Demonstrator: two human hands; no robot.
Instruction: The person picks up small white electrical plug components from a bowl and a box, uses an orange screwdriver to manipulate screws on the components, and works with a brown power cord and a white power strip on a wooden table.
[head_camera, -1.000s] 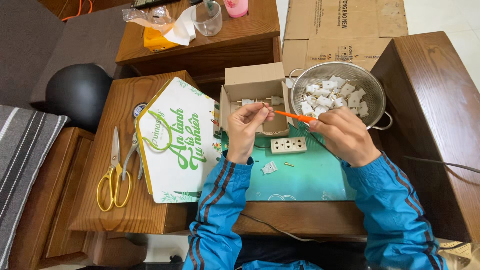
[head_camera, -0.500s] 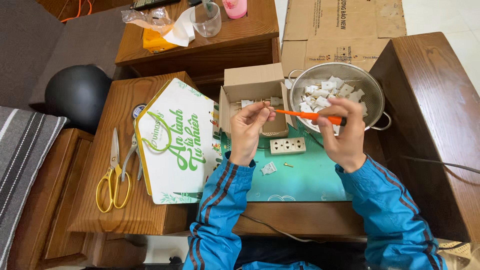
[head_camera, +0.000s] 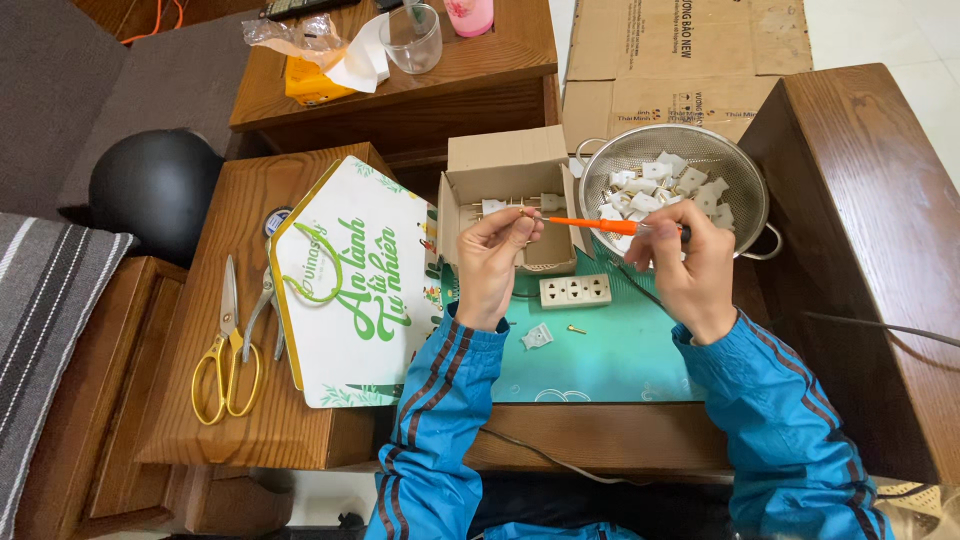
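Head view, looking down on a low wooden table. The left hand (head_camera: 497, 262) pinches a small white plug part (head_camera: 522, 226) between thumb and fingertips, holding it just above the near edge of an open cardboard box (head_camera: 503, 168) that contains more white parts with brass pins. The right hand (head_camera: 684, 262) is closed around the handle of an orange screwdriver (head_camera: 600, 224), whose shaft lies nearly level and points left, its tip meeting the pinched part. The step in hand appears to be driving or loosening a screw in that part; the next move would call for keeping the tip seated and the part steady while the handle is turned. The part itself is small, pale and mostly hidden by the fingers, so its exact form cannot be told. To the right of the box stands a metal colander (head_camera: 745, 190) heaped with similar white pieces. On the teal mat (head_camera: 610, 360) lie a white multi-socket strip (head_camera: 575, 291), a loose white piece (head_camera: 537, 336) and a small brass screw (head_camera: 577, 328). Far left lie yellow-handled scissors (head_camera: 228, 352).
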